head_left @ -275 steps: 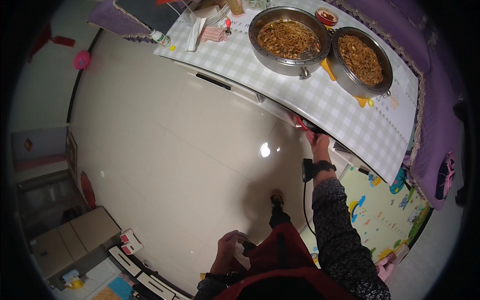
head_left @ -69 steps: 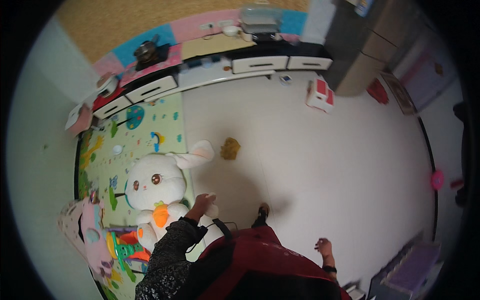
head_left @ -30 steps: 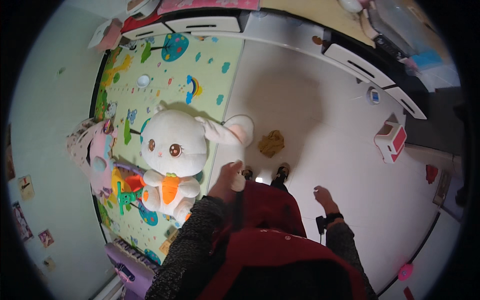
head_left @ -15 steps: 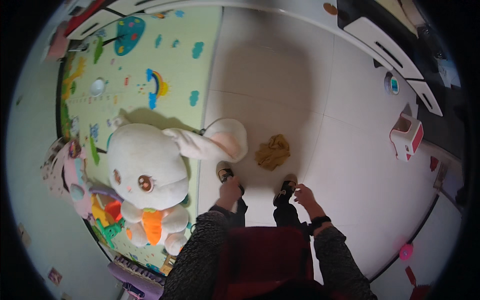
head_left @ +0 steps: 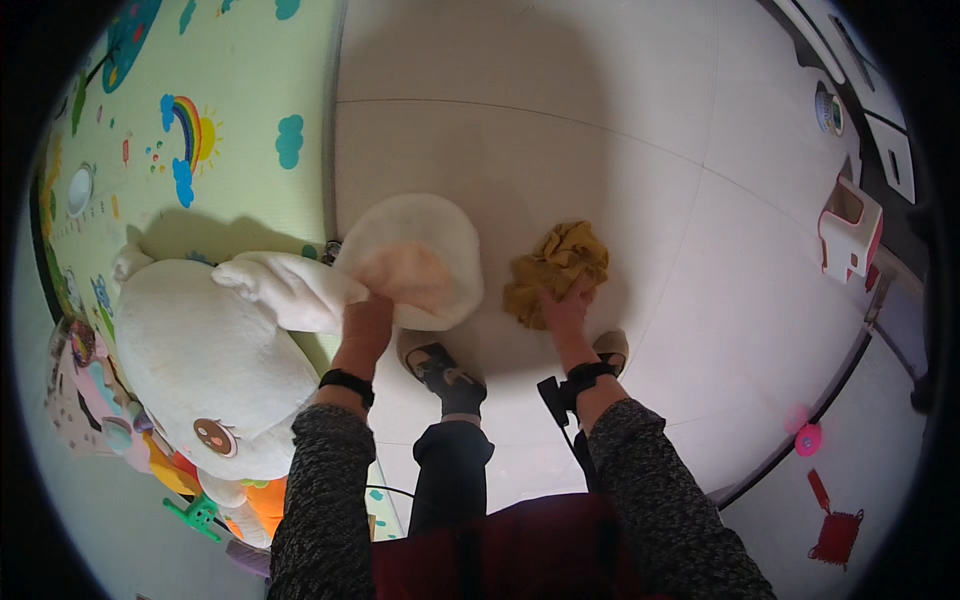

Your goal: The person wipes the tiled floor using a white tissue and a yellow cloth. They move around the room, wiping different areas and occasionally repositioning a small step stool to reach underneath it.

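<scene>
A large white plush rabbit lies on the left, one long ear with a pink inside stretched over the tiled floor. My left hand is closed at the lower edge of that ear, its fingertips partly hidden. To the right, a crumpled mustard-yellow cloth rests on the floor. My right hand grips its near side, thumb and fingers pressed into the folds. Both wrists wear black straps. Below my hands are my shoes, the right one partly covered by my arm.
A green play mat with printed pictures covers the left floor. White tiles spread to the right. Along the right side are a white and red step stool, a round tub and white drawers. Toys lie by the left wall.
I have bent lower and the view has come closer. My left hand has moved from near my shoe to the rabbit's ear. My right hand has reached forward and taken hold of the cloth.
</scene>
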Available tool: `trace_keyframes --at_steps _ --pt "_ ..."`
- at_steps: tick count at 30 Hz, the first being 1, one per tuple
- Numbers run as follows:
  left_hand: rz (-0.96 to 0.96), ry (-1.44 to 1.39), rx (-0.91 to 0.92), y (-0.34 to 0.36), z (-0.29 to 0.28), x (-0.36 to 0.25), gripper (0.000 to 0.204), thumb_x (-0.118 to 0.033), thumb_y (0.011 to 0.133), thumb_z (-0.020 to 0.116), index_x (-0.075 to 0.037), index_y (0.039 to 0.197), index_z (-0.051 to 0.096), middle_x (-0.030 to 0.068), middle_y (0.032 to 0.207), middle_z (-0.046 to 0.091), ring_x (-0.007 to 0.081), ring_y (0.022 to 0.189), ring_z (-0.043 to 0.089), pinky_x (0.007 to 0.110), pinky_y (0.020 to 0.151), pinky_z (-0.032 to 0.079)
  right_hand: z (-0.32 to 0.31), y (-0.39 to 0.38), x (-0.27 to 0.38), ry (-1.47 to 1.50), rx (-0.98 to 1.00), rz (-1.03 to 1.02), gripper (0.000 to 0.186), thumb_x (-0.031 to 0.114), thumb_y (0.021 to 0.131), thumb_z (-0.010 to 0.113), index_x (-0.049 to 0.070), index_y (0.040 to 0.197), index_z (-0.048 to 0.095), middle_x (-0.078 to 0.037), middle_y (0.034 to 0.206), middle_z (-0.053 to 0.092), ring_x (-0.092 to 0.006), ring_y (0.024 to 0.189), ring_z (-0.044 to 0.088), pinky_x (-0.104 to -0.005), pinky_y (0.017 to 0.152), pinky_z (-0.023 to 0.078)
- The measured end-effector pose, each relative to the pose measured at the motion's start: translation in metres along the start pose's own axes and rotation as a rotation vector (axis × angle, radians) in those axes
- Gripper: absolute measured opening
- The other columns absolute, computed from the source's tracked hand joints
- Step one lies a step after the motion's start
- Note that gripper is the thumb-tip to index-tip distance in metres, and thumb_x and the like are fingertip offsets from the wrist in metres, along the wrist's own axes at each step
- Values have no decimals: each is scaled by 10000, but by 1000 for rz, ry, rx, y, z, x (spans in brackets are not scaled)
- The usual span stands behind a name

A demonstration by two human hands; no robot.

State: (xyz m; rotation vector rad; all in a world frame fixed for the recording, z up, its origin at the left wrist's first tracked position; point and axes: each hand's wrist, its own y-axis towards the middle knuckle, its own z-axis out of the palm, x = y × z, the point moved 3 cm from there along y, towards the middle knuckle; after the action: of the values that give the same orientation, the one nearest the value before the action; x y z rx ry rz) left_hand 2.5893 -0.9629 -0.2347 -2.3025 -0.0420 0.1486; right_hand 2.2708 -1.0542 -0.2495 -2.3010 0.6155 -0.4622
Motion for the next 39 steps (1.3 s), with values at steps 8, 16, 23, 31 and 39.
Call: trace_keyframes --at_steps 8,16,23,31,39 --pt "-834 -1559 -1087 -122 -76 232 401 -250 834 562 6 1142 544 148 1019 566 241 813 583 340 644 507 39 -24 136 -417 218 -450 792 198 754 616 108 1399 167 -282 1406 100 -455 1280 166 -442 1019 280" --pt "-822 -1091 -778 -189 -133 33 573 -203 797 607 -2 1279 370 151 1234 467 285 1127 447 368 970 338 35 -65 227 -758 259 -825 645 251 795 578 197 1367 285 -175 1437 142 -449 1278 179 -649 922 276" --pt "-545 -1846 -160 -156 -185 -138 402 -77 731 670 -43 1115 555 40 1030 611 96 715 557 237 657 449 42 -26 245 -817 157 -1071 549 225 812 539 209 1332 366 -125 1440 192 -416 1295 163 -644 984 134" --pt "-800 -1922 -35 -129 -226 -147 328 -10 752 553 -4 1080 536 88 1072 592 96 787 532 247 725 439 -32 96 437 -889 -181 -1396 511 258 810 486 160 1308 426 -90 1428 275 -359 1321 169 -591 1036 79" --pt "-747 -1959 35 -85 -239 -171 247 -59 838 552 -31 1082 573 19 955 599 61 695 486 212 622 419 -234 337 362 -539 -380 -845 686 444 756 557 179 1347 329 -146 1399 280 -363 1296 218 -616 973 204"
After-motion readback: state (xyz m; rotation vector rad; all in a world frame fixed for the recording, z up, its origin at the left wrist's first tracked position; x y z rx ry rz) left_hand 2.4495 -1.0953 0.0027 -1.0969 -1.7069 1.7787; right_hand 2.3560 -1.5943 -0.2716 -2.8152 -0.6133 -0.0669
